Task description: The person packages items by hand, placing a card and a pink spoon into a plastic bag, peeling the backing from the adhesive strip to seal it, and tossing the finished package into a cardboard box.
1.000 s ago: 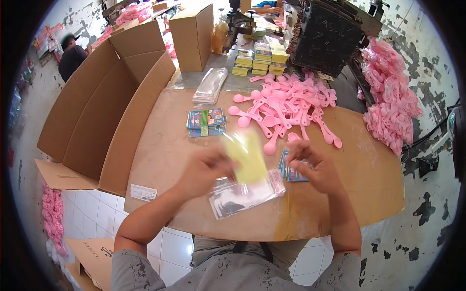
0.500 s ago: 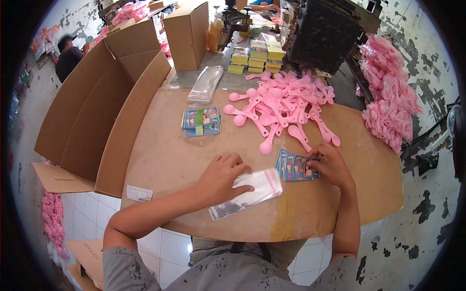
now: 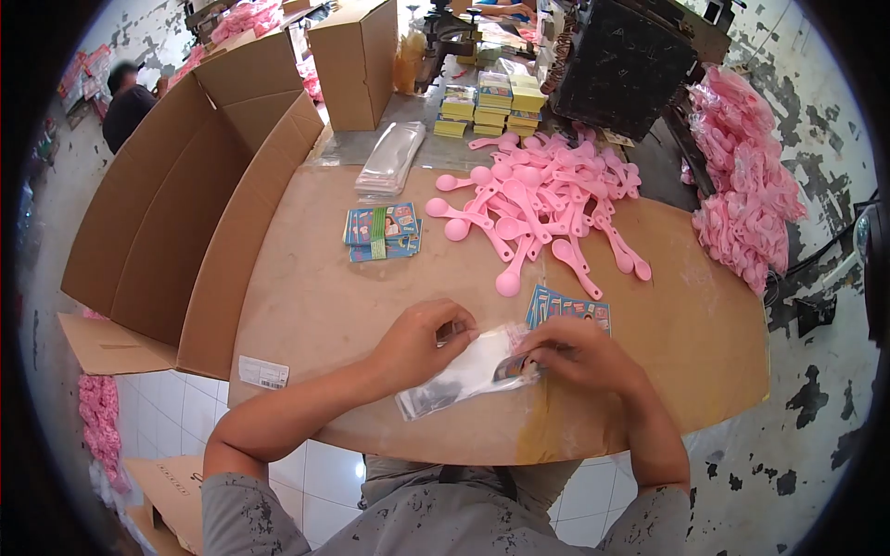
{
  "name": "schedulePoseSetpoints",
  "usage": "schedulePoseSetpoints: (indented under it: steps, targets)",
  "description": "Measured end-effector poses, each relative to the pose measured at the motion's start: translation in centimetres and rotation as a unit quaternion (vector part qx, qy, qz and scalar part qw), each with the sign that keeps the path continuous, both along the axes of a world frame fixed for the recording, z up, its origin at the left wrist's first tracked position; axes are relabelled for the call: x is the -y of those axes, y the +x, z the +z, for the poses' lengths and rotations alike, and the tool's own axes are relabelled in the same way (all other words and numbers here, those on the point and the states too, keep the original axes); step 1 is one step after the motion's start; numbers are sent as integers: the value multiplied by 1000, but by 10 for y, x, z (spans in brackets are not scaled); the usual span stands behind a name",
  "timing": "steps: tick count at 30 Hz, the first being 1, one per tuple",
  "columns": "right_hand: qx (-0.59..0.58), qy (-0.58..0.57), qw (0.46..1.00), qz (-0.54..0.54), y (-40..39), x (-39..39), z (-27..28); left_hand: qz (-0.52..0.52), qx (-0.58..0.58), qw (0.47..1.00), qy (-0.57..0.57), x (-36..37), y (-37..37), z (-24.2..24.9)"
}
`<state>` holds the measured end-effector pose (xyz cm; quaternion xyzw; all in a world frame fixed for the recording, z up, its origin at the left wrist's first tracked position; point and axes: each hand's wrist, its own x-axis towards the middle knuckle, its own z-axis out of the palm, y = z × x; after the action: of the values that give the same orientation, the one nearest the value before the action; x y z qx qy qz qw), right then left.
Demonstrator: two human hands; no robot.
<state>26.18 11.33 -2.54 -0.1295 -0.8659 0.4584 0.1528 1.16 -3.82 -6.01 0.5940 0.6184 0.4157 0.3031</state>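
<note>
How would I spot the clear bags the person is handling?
Start at the wooden table, at its near edge. The clear bags lie under the left hand and right hand. Unlike the other clear stack farther back, hands touch these.

Both hands (image 3: pixel 422 343) (image 3: pixel 575 354) close together, fingers curled, forearms angled inward.

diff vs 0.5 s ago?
Right hand left the card stack with one card and moved to the bag mouth. Left hand stays on the bag, now pinching its top edge. Spoons, boxes unchanged.
</note>
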Motion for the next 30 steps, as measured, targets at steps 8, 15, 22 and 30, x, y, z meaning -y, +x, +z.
schedulePoseSetpoints:
  steps: [8, 15, 22, 30]
  targets:
    - [77, 79, 994, 7, -7, -4, 17, -63, 412, 909, -15, -1, -17, 7]
    - [-95, -118, 977, -152, -23, 3, 22, -46, 364, 930, -24, 5, -7, 12]
    - [-59, 82, 993, -58, -29, -3, 33, -33, 378, 925, -27, 6, -6, 11]
    - [-83, -59, 990, -93, -47, 19, 13, -72, 254, 964, -36, 14, 3, 14]
